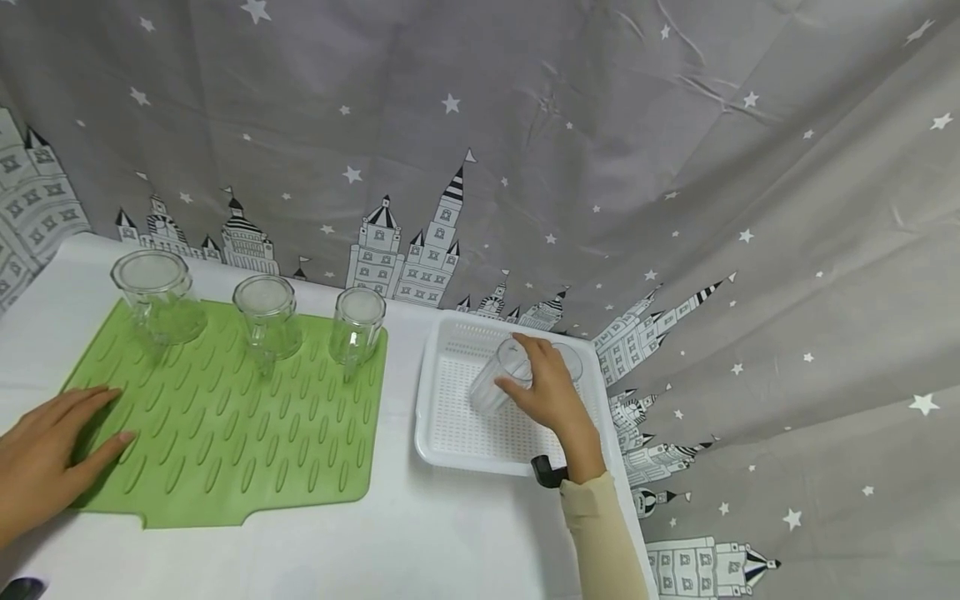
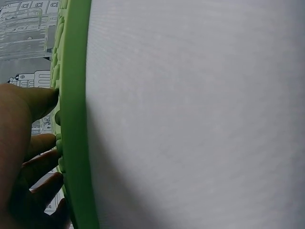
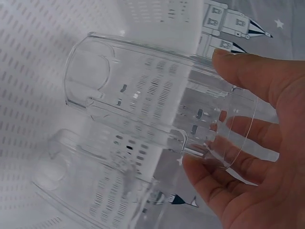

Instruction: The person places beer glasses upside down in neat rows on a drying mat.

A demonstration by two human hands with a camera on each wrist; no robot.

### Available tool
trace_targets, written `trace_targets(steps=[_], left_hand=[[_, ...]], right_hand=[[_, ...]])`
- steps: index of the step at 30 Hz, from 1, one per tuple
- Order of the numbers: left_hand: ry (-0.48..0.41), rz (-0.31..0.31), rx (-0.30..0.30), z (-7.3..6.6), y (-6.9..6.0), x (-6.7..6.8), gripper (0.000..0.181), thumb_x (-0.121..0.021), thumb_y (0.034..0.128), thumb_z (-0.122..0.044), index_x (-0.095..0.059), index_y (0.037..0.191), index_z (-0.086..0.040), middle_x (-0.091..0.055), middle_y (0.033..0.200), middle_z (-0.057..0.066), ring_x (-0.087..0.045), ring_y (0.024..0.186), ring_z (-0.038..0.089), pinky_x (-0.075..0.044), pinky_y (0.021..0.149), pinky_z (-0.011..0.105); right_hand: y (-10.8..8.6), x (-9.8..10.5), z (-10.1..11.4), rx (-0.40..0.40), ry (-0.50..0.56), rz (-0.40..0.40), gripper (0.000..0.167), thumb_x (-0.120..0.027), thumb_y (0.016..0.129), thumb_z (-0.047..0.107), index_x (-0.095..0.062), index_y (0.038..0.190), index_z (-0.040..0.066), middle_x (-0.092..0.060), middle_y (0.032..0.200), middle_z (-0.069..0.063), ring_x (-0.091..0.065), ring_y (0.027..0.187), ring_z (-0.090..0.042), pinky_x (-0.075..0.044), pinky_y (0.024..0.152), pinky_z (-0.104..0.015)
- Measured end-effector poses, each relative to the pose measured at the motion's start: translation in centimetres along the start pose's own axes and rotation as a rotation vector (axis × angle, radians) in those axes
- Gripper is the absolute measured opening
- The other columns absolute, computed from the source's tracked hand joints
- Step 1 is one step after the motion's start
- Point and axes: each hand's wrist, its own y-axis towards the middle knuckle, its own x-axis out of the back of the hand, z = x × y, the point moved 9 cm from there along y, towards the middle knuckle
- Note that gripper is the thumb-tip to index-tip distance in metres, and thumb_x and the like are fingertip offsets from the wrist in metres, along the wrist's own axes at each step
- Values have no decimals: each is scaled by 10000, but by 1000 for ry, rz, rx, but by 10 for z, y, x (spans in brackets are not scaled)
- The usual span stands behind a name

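Clear glass mug [image 1: 489,390] with a handle is being held at the white basket [image 1: 423,392], which is standing to the right of the green mat [image 1: 232,433]. The person's right hand [image 1: 553,392] is grasping it around one end, thumb on one side and fingers on the other. Just beside it in the basket, a second clear glass [image 1: 568,362] is showing. The left hand [image 1: 41,462] is gripping nothing; its loosely spread fingers are resting on the mat's left side. Along the mat's far side, a wide mug [image 1: 157,304], a middle mug [image 1: 268,321] and a narrow mug [image 1: 357,329] are standing in a row.

Judging by that row, the person is probably taking mugs out of the basket, although putting one in is remaining possible. If so, the next move is calling for a steady grip and a lift clear of the neighbouring glass and the rim.

The right hand is hiding parts of both glasses from the head view, and whether the held mug is touching the basket floor cannot be told. In the bottom left corner, a dark object [image 1: 24,588] is being cut off, unidentifiable.
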Motion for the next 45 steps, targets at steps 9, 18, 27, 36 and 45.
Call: trace_targets(steps=[9, 18, 27, 36, 45], left_hand=[[-17, -13, -5, 2, 1, 0, 769, -637, 1083, -375, -334, 1626, 77, -371, 1577, 413, -193, 1594, 590, -15, 1391, 659], [-30, -18, -3, 3, 1, -1, 781, -641, 1079, -384, -331, 1629, 75, -365, 1578, 416, -178, 1602, 587, -10, 1391, 658], [-40, -29, -5, 6, 1, -1, 781, -645, 1075, -383, -329, 1641, 53, -359, 1599, 405, -170, 1613, 577, -7, 1397, 643], [-62, -55, -26, 6, 0, -1, 761, -652, 1071, -368, -355, 1629, 56, -385, 1579, 409, -197, 1607, 575, -13, 1407, 617], [-58, -58, -36, 7, 1, -2, 764, -650, 1072, -377, -356, 1630, 55, -391, 1576, 407, -205, 1606, 572, -18, 1409, 610]], right_hand=[[1, 15, 3, 19, -13, -38, 782, -825, 961, 362, -475, 1613, 110, -557, 1562, -169, -505, 1480, -408, -464, 1244, -606], [1, 31, 10, 24, -30, -62, 780, -818, 961, 370, -473, 1616, 124, -539, 1581, -177, -487, 1499, -405, -447, 1261, -613], [0, 34, 12, 24, -49, -68, 784, -822, 962, 364, -467, 1625, 142, -541, 1573, -153, -495, 1488, -384, -455, 1264, -589], [0, 34, 18, 29, -58, -63, 788, -821, 965, 354, -461, 1625, 121, -527, 1598, -151, -481, 1501, -395, -449, 1265, -602], [1, 36, 27, 46, -64, -73, 774, -814, 969, 367, -468, 1621, 133, -531, 1592, -137, -476, 1514, -374, -436, 1276, -591]])
